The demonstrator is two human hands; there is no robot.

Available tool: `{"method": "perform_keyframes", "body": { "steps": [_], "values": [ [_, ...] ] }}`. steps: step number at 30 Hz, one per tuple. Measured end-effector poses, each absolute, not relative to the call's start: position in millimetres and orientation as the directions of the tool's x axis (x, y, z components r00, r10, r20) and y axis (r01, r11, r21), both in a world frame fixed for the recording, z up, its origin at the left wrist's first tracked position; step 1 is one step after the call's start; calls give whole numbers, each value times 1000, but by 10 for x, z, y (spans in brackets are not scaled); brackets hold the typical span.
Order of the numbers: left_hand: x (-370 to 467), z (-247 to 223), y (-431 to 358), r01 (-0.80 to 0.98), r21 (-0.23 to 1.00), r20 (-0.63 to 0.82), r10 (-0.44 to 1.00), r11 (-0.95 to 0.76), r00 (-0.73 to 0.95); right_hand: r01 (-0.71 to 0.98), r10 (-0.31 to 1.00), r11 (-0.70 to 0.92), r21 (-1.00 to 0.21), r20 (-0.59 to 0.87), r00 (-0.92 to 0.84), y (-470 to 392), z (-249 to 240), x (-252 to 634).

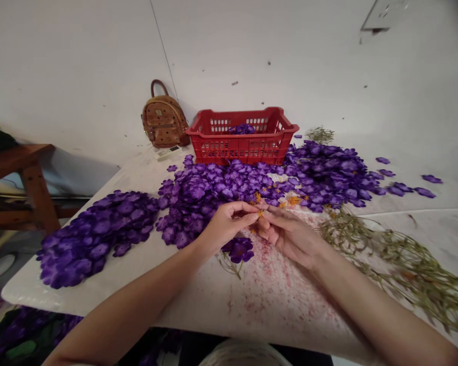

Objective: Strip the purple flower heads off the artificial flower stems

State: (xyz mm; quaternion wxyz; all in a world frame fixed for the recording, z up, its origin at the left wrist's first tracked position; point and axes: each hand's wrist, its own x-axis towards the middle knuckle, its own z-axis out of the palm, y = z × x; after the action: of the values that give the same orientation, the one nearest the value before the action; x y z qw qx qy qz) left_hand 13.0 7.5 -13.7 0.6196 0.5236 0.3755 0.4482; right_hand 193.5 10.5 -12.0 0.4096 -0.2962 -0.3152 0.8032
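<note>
My left hand [229,223] and my right hand [290,235] meet fingertip to fingertip over the middle of the table. Pinched between them is a small yellow flower centre [261,213]; both thumbs and forefingers press at it, and their exact hold is partly hidden. Just below the hands lies an assembled purple artificial flower [239,249] with a thin green stem [232,267]. Beyond the fingers are more yellow flower centres [293,200], loose on the table. A wide heap of purple fabric petals [198,185] spreads behind and left of my left hand.
A red plastic basket [238,150] with some purple petals stands at the back. Left of it are a brown backpack [164,122] and a remote control [168,152]. Green plastic stems [397,259] lie right of my right arm. A wooden bench [38,188] stands left of the table.
</note>
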Motion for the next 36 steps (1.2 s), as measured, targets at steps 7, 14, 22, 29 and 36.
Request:
{"method": "perform_keyframes", "body": {
  "steps": [7,14,22,29,36],
  "values": [
    [163,-84,44,-141,989,4,940,47,342,-155,938,42,-987,93,-335,57,-87,1922],
    [107,-62,47,-28,999,-23,962,32,272,399,822,551,-733,395,-411,32,-36,1974],
    [40,29,49,161,982,43,953,-95,301,489,809,587,-645,446,-382,26,-12,1951],
    [-485,108,58,751,584,302,941,-308,152,551,882,464,-693,418,-218,78,-63,2031],
    [-562,-17,-207,844,346,208,911,-410,357,513,888,459,-725,388,-245,85,-69,2023]
  ]
}}
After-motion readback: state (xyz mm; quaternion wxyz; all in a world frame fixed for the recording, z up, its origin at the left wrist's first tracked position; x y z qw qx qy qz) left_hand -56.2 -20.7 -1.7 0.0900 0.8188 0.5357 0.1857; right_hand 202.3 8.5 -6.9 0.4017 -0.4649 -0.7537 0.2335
